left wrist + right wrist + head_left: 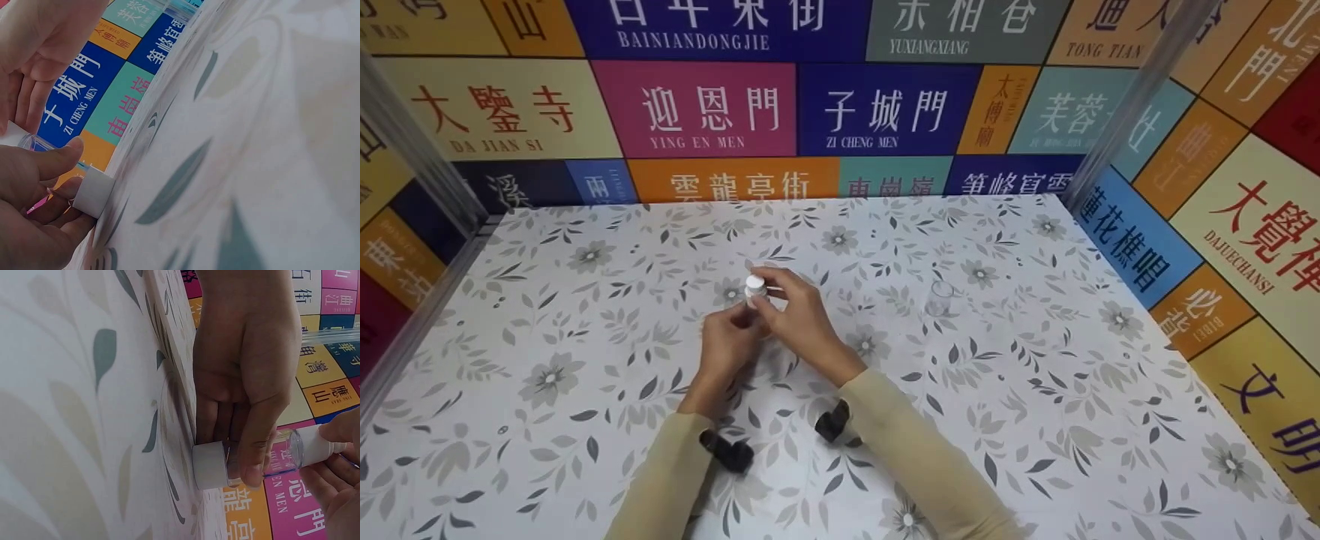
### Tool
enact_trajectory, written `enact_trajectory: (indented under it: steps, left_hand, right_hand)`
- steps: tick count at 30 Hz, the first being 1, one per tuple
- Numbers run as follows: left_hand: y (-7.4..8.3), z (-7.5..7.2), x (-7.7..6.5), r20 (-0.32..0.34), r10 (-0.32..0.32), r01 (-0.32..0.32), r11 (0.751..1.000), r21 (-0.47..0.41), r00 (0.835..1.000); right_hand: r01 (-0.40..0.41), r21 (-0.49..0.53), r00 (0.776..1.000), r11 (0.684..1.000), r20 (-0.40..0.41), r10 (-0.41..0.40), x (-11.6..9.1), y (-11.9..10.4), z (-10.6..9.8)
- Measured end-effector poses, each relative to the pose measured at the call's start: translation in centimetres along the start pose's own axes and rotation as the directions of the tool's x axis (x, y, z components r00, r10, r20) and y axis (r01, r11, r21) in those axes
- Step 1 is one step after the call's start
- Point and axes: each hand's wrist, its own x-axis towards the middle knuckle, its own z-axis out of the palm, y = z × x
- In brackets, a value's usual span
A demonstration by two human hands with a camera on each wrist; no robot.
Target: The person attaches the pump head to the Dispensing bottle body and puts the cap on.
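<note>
A small clear bottle (281,449) with a white base (209,465) and a white cap (755,283) is held upright over the table, its base close to the cloth. My left hand (729,341) grips the bottle's lower part, fingers and thumb curled round it just above the base. From the right, my right hand (804,315) pinches the white cap between thumb and fingers. In the right wrist view, the cap's narrower tip shows between those fingers. The hands hide much of the bottle in the head view.
A small clear, cup-like thing (941,298) stands on the table to the right of the hands. White cloth with grey flowers and leaves covers the table (547,465). Colourful sign-patterned panels (697,109) rise behind and at the sides, with clear posts (1136,90) at the corners.
</note>
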Motion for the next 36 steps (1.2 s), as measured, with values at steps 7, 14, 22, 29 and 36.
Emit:
enact_trajectory:
  steps: [7,14,22,29,36]
  left_hand:
    - [0.02,0.06,0.02,0.017,-0.035,0.035,0.999,-0.004,0.999]
    - [0.03,0.04,0.11,0.009,-0.036,0.037,0.999,-0.017,0.999]
    - [-0.08,0.13,0.11,-0.004,-0.040,0.040,0.999,-0.027,0.999]
    - [0.01,0.07,-0.04,0.029,-0.075,0.076,0.996,-0.048,0.997]
    - [-0.07,0.10,0.04,0.022,-0.050,0.051,0.997,-0.054,0.999]
  right_hand:
    - [-0.015,0.017,1.000,1.000,0.006,0.015,0.06,0.05,-0.17]
    - [-0.010,0.020,1.000,1.000,0.010,0.010,0.14,0.07,-0.01]
    - [0.000,0.016,1.000,1.000,-0.011,0.000,0.07,0.14,0.06]
    - [-0.036,0.026,0.999,0.999,-0.004,0.036,0.10,-0.12,-0.10]
    - [0.005,0.021,1.000,1.000,0.011,-0.005,0.05,0.01,0.00]
